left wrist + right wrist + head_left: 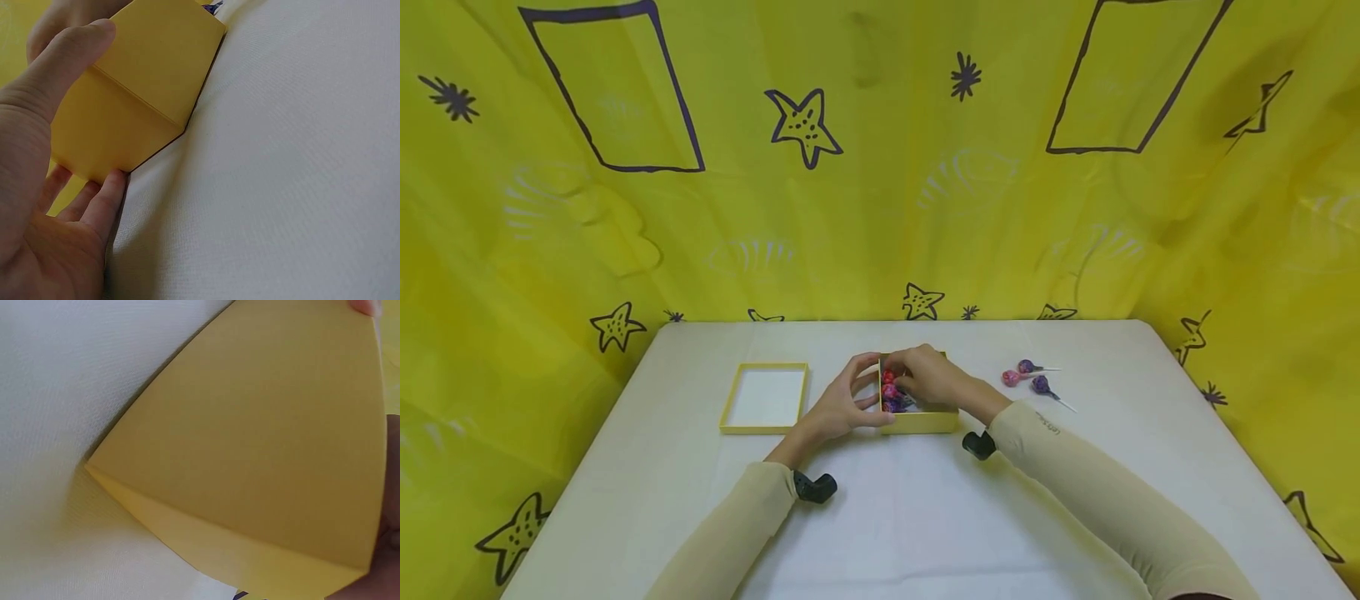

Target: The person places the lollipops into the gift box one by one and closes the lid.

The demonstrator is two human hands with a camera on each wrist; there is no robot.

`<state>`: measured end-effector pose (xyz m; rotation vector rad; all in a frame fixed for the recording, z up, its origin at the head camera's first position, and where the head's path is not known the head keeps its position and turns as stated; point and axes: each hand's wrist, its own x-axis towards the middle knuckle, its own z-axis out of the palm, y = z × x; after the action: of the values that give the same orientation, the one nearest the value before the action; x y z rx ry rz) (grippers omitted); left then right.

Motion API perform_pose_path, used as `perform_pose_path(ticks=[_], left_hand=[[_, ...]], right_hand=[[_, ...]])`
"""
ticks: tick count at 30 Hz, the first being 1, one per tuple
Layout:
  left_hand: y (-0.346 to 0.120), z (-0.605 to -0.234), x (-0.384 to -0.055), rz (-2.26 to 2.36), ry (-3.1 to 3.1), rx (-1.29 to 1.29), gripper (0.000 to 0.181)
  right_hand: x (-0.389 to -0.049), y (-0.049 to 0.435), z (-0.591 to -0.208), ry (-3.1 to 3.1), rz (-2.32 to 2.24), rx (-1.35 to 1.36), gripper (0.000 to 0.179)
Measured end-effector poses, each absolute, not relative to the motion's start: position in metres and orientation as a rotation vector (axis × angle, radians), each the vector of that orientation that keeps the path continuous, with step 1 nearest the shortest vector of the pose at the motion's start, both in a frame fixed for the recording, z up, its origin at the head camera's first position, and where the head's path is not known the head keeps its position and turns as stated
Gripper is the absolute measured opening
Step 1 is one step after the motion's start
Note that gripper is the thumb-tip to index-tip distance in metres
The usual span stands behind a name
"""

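A yellow open-topped box (917, 423) stands on the table. Inside, along its left wall, lie several wrapped lollipops (890, 391) in red, pink and purple. My left hand (838, 406) grips the box's left end; its thumb (81, 53) lies on the front wall and its fingers (106, 203) press the left side. From above, my right hand (931, 377) reaches into the box, fingers bent down at the lollipop heads. Its palm and the right part of the box's inside are hidden, and I cannot tell whether it pinches a lollipop.
A shallow yellow-edged lid (763, 432) with a white inside lies left of the box. Right of the box lie a pink lollipop (1011, 378) and two purple lollipops (1041, 385), their white sticks pointing right. A yellow patterned curtain (880, 208) surrounds the white-covered table (895, 517).
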<state>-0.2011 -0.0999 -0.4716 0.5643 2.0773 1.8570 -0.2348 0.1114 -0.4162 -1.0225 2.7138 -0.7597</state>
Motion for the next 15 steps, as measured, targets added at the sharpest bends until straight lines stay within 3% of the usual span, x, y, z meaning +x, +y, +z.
perform_pose_path(ticks=[15], left_hand=[[-0.0990,-0.4723,-0.2012,1.877,2.071,0.578,0.099]], right_hand=[[-0.2339,0.1138,-0.4144,2.690,-0.760,-1.094,0.027]])
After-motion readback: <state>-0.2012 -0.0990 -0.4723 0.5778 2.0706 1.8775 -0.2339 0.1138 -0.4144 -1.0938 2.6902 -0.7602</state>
